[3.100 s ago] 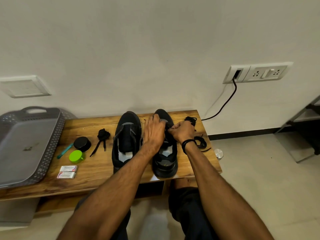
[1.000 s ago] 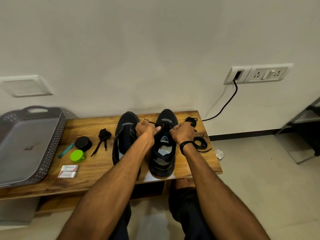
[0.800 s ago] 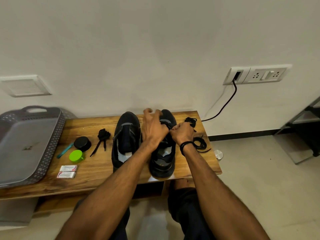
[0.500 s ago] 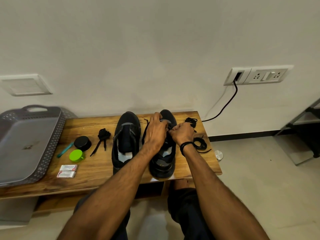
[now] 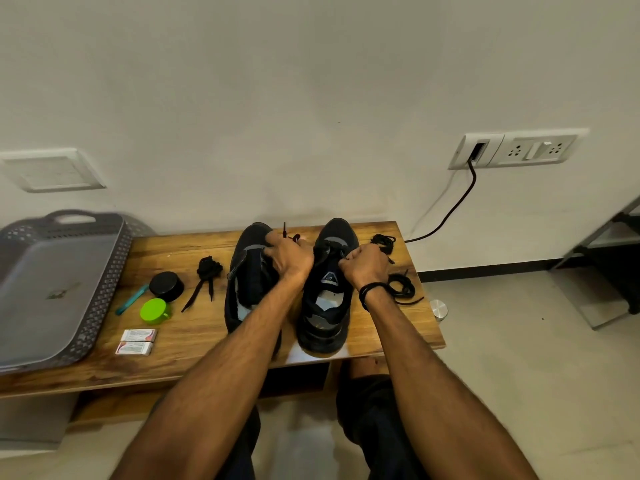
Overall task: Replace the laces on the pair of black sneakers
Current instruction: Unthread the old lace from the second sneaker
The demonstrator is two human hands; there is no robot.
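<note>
Lace (image 5: 284,229) first: pinched in the curled fingers (image 5: 274,242) of the left hand (image 5: 289,258), tip poking up past the knuckles; gripped too, by the look of it, in the tightly curled right hand (image 5: 367,266) at the forward eyelets of the right sneaker (image 5: 327,296), toe to the wall on the wooden table (image 5: 207,327), just beside the left sneaker (image 5: 247,289). Draw both ends out level before crossing. Keep it flat, without twist. Pull snug, eyelet by eyelet, never hard enough to drag the shoe. Keep the working ends clear of the old coiled laces (image 5: 401,289) near the right wrist.
</note>
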